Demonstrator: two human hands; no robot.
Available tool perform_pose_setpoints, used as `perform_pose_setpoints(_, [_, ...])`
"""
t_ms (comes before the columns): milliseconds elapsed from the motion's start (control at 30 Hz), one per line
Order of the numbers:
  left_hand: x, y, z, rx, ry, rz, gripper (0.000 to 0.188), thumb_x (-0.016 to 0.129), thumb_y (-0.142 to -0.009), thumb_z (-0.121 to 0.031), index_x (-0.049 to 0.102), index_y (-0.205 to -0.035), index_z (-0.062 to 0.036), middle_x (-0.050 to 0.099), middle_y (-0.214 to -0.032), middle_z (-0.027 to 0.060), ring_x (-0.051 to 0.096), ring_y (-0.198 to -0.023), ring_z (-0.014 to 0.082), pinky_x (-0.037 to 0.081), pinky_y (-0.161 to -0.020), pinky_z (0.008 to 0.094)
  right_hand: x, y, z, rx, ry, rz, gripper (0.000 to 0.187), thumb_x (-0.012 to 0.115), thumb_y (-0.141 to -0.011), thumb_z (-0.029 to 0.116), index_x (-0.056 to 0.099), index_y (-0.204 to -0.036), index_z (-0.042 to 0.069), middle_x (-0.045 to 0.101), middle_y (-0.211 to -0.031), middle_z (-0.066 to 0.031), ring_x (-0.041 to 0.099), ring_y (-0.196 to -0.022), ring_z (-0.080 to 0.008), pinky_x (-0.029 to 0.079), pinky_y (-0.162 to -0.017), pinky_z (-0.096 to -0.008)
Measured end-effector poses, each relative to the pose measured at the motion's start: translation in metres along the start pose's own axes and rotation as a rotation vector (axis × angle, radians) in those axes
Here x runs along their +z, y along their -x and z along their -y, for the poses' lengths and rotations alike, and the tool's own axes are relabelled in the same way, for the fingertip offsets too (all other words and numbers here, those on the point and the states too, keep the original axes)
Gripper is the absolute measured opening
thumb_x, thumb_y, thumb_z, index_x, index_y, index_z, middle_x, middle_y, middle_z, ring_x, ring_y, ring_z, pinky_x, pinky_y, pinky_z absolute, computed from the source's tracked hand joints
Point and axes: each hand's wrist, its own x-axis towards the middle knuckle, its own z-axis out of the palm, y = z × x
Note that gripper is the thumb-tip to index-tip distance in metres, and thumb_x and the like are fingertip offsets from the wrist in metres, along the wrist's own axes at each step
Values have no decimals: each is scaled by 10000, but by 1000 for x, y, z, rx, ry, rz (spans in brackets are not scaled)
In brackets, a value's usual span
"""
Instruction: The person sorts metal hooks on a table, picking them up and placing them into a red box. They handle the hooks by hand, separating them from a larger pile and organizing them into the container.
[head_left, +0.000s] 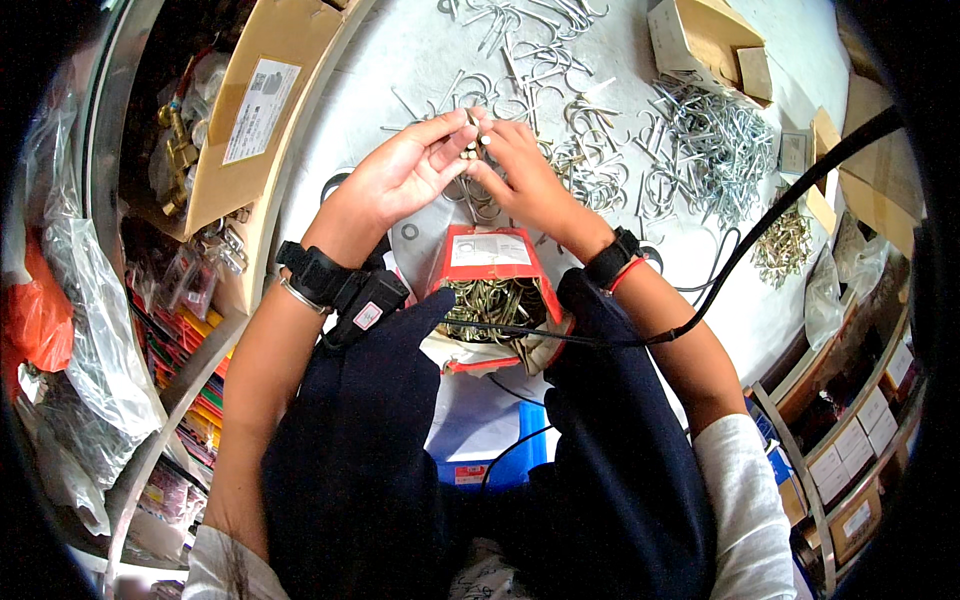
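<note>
My left hand (405,170) and my right hand (535,185) meet above the white floor. Between their fingertips is a small bunch of metal hooks (474,150), seen mostly end-on, with pale round ends; the fingers cover the rest. Both hands are closed around it, the left with its palm partly turned up. Below them, between my knees, stands an open red box (490,270) filled with brass-coloured hooks (490,308). Beyond my hands, silver J-shaped hooks (545,70) lie loosely scattered.
A heap of silver hardware (725,145) lies at the right, beside an open cardboard box (700,50) and a smaller brass-coloured pile (783,250). A black cable (770,210) crosses over my right forearm. Shelving with bags and cartons (265,100) lines the left; a blue bin (500,465) sits below.
</note>
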Motion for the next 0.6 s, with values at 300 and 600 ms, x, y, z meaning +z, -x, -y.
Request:
perform_pose_setpoints(300, [-8, 1, 5, -27, 47, 118, 314, 477, -973, -195, 524, -1206, 12, 628, -1141, 111, 671, -808, 80, 551, -828, 296, -6, 6, 20, 56, -20, 16, 335, 530, -896, 216, 491, -1123, -28, 545, -907, -197, 520, -875, -375, 423, -783, -450])
perform_pose_setpoints(600, [-9, 7, 6, -13, -56, 17, 343, 476, -975, -220, 522, -1218, 17, 620, -1151, 84, 655, -856, 83, 552, -847, 277, -11, 8, 31, 192, -106, 127, 288, 527, -898, 191, 503, -1119, 7, 555, -852, -199, 547, -801, -395, 448, -694, -468])
